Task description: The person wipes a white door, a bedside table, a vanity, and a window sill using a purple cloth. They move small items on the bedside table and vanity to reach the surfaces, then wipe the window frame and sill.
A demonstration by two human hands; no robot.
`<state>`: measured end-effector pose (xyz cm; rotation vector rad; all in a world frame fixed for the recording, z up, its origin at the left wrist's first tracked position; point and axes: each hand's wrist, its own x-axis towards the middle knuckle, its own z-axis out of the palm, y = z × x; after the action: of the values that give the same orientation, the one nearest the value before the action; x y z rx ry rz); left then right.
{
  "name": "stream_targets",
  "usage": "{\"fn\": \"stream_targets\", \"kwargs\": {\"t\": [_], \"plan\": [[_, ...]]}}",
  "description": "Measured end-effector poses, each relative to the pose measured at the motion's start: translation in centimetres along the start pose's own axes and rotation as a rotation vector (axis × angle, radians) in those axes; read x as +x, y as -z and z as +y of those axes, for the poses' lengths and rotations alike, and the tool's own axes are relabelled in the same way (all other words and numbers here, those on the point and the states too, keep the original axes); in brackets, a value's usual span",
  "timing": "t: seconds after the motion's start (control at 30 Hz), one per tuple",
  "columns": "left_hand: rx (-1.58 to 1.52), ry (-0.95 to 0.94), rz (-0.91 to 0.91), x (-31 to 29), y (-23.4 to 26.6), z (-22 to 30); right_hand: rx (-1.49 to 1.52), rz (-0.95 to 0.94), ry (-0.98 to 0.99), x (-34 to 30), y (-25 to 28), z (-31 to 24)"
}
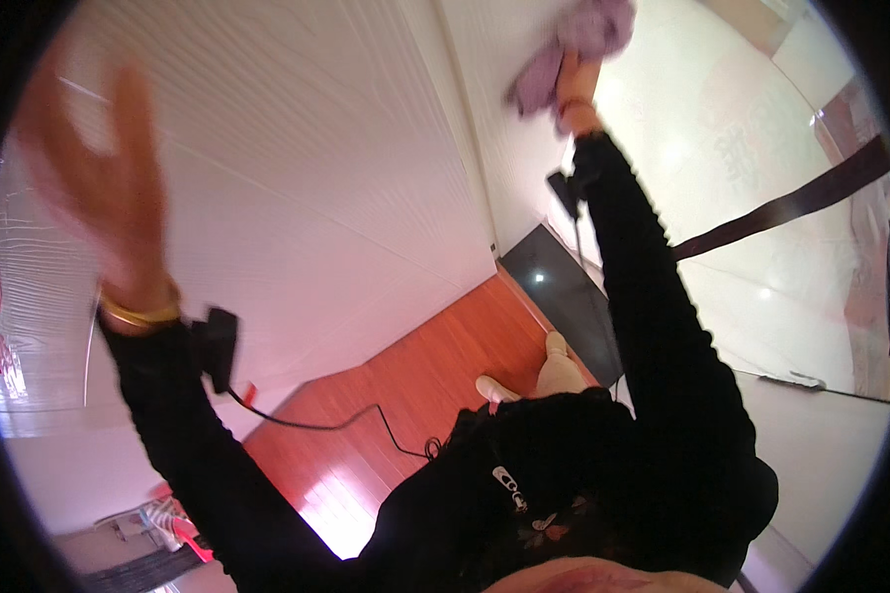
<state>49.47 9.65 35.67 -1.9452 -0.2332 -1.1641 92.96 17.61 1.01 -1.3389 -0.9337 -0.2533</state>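
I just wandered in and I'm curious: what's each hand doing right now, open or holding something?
Left hand: open, blurred, nothing visible in it.
Right hand: holding a purple cloth.

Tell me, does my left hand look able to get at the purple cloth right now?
Probably yes, with a reach across: the left hand looks empty, and nothing visible stands between it and the purple cloth. The right hand has the cloth, though, so that grip might need to loosen.

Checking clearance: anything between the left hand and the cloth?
Nothing visible. The left hand looks empty; across to the cloth, held by the right hand, only the white panel shows, behind. Depth is hard to judge from one view.
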Motion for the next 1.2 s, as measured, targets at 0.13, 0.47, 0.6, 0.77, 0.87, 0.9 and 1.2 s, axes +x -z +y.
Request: {"fn": "stream_targets", "kwargs": {"t": [0.13,0.47,0.6,0.77,0.87,0.9,1.2], "plan": [[-0.134,0.141,-0.388,-7.6,-0.2,8.8,-0.471,-0.687,-0.582,-14.3,0.2,5.1],[-0.190,0.425,-0.427,-18.2,2.5,15.4,0.038,-0.410,-0.231,-9.1,7.2,-6.6],[-0.222,0.401,-0.385,-23.0,0.7,19.4,0.108,-0.370,0.247,-1.0,6.4,-13.0],[-0.212,0.383,-0.392,-28.2,-2.9,24.7,0.266,-0.120,0.533,-1.4,0.0,-15.2],[-0.199,0.333,-0.383,-30.6,-5.5,27.4,0.101,0.110,0.876,-4.5,-1.3,-10.9],[-0.125,0.317,-0.443,-31.2,-6.0,27.8,0.280,-0.005,0.603,-6.9,-1.6,-8.4],[0.351,0.288,-0.457,-32.6,-8.2,27.7,0.146,0.005,-0.348,-29.1,-3.5,20.9]]}}
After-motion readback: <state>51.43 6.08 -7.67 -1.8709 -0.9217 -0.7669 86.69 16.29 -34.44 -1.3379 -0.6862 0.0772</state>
